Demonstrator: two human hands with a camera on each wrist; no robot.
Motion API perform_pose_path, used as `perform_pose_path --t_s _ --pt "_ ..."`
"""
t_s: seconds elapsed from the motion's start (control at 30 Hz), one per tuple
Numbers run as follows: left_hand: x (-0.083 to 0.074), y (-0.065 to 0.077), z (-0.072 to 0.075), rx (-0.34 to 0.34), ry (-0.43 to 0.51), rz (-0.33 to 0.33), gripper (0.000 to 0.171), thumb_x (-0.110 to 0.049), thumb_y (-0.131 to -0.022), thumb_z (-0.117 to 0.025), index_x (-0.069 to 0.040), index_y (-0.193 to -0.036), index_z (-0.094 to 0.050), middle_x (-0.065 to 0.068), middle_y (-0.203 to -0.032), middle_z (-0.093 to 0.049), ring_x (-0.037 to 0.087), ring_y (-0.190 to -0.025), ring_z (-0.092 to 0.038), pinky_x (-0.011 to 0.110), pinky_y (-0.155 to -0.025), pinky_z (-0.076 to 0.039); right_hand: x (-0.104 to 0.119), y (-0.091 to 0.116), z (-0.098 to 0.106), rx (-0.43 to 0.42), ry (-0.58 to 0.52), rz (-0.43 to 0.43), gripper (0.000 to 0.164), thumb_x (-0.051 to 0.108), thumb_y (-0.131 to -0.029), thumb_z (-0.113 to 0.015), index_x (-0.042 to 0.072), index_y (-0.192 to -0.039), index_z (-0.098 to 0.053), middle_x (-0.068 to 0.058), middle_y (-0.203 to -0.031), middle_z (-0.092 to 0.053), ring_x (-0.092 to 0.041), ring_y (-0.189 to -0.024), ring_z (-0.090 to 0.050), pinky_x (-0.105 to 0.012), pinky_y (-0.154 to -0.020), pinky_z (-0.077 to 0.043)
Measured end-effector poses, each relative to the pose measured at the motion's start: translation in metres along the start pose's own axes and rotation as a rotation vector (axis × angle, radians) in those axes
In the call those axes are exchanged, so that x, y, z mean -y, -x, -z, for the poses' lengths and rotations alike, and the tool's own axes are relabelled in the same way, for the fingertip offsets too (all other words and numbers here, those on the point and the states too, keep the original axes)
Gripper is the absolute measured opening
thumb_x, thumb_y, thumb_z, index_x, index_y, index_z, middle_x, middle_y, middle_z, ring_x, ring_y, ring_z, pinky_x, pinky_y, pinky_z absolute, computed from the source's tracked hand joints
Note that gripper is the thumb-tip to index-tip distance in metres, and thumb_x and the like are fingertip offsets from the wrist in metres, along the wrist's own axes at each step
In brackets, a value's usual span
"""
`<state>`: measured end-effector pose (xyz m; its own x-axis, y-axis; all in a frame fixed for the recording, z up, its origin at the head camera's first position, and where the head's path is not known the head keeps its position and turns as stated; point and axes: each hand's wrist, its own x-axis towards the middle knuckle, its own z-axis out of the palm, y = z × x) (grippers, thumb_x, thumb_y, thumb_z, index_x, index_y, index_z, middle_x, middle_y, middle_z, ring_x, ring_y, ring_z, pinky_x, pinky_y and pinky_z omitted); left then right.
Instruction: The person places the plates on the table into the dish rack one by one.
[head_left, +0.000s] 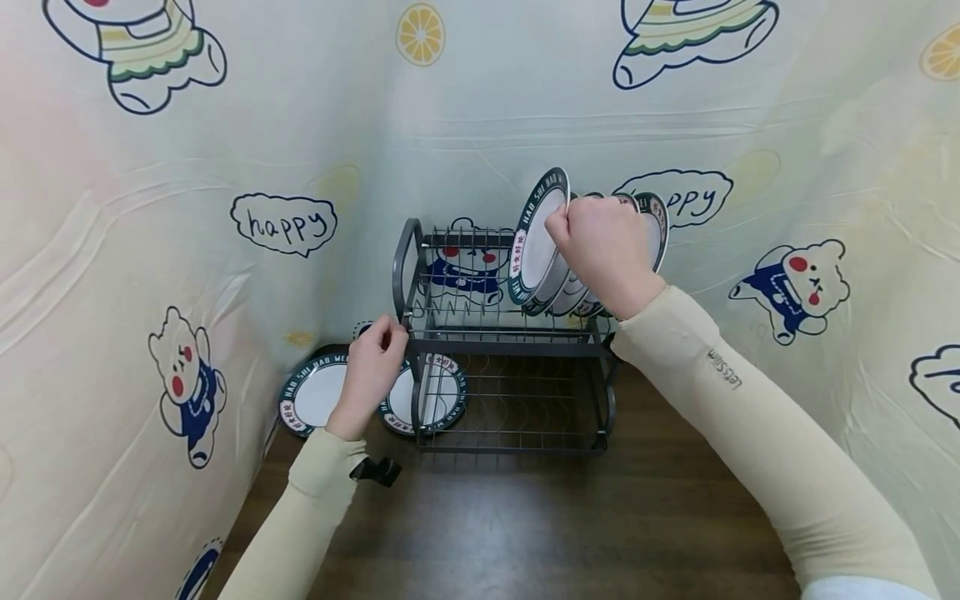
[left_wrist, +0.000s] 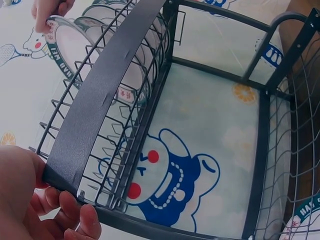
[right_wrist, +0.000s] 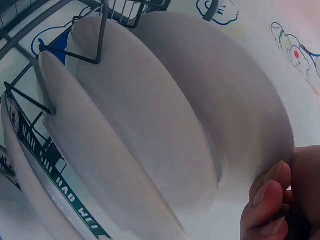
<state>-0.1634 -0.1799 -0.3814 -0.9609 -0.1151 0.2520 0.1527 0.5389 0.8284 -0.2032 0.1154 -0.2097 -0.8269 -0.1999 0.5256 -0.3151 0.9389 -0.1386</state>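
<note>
My right hand pinches the rim of a white plate with a green lettered border. This plate stands tilted at the left end of a row of plates on the upper tier of a dark metal dish rack. From the right wrist, the fingers show at the edge of the held plate, and white plate backs lean beside it. At the rack's upper left corner, my left hand grips the frame. In the left wrist view its fingers curl under the dark bar.
Low on the left lie a plate and another plate, the latter partly behind the rack's side. The rack stands on a brown wooden surface. A cartoon-printed cloth hangs behind and at both sides.
</note>
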Motion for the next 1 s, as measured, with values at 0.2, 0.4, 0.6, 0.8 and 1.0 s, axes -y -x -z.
perform_pose_path --t_s 0.2,0.4,0.6,0.8,1.0 --pt "0.0 0.0 0.001 0.002 0.002 -0.001 0.022 -0.019 -0.106 -0.046 -0.009 -0.089 -0.056 0.011 -0.08 -0.052 0.028 -0.072 -0.05 0.037 -0.061 -0.042 0.008 -0.003 -0.008 0.033 0.028 -0.003 0.041 0.015 -0.095 -0.04 0.013 -0.055 -0.042 -0.004 -0.054 -0.04 -0.026 -0.053 -0.042 -0.034 -0.046 -0.029" --pt "0.0 0.0 0.0 -0.002 0.001 0.0 0.022 -0.018 -0.106 -0.046 -0.008 -0.09 -0.057 0.011 -0.079 -0.052 0.028 -0.072 -0.049 0.036 -0.06 -0.042 0.013 -0.005 -0.016 0.077 0.053 -0.007 0.039 0.015 -0.095 -0.04 0.013 -0.056 -0.04 -0.002 -0.056 -0.035 -0.022 -0.054 -0.037 -0.032 -0.046 -0.027" --pt "0.0 0.0 -0.001 -0.004 0.003 -0.001 0.022 -0.017 -0.106 -0.045 -0.008 -0.09 -0.057 0.011 -0.079 -0.052 0.028 -0.071 -0.049 0.036 -0.06 -0.042 0.017 -0.004 -0.023 0.088 0.08 0.001 0.042 0.015 -0.098 -0.04 0.014 -0.057 -0.039 -0.001 -0.057 -0.032 -0.02 -0.053 -0.033 -0.032 -0.047 -0.029" --pt "0.001 0.0 -0.002 -0.009 0.006 -0.002 0.021 -0.017 -0.106 -0.045 -0.008 -0.09 -0.057 0.011 -0.079 -0.052 0.028 -0.071 -0.049 0.036 -0.06 -0.042 0.021 -0.004 -0.028 0.09 0.14 0.005 0.045 0.018 -0.103 -0.042 0.013 -0.059 -0.042 -0.001 -0.055 -0.037 -0.021 -0.053 -0.038 -0.031 -0.047 -0.03" --pt "0.001 0.0 -0.002 -0.007 0.008 -0.005 0.021 -0.017 -0.106 -0.045 -0.008 -0.09 -0.056 0.011 -0.079 -0.052 0.028 -0.071 -0.049 0.036 -0.06 -0.042 0.021 -0.003 -0.032 0.037 0.164 0.04 0.045 0.012 -0.102 -0.043 0.012 -0.057 -0.04 0.0 -0.053 -0.032 -0.018 -0.05 -0.032 -0.029 -0.046 -0.025"
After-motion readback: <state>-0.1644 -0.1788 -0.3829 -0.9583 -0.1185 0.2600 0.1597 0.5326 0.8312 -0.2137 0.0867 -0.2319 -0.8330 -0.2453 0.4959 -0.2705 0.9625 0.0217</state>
